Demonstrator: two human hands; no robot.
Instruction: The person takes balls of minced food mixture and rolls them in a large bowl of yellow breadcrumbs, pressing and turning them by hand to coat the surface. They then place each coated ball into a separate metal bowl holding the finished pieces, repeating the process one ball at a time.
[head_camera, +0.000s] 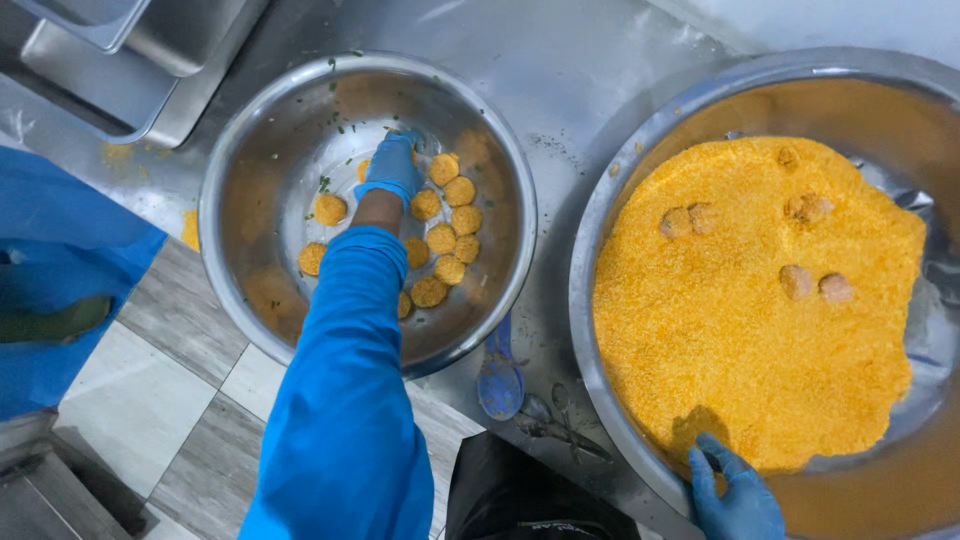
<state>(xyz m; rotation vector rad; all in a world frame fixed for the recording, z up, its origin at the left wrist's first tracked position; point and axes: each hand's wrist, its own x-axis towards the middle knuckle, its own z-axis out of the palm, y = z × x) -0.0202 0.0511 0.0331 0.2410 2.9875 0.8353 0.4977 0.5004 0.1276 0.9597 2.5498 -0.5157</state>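
Head view: about a dozen breaded patties lie in the left steel bowl, left hand cupped over them, grip unclear. Four uncoated pieces wait on crumbs in the right pan, whose near rim the right hand grips.

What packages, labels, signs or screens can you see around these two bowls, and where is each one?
None in view: no package, label, sign or screen.
Only two steel bowls on the counter: the left bowl holds breaded balls under the left hand; the right bowl holds orange crumbs, with the right hand at its rim.
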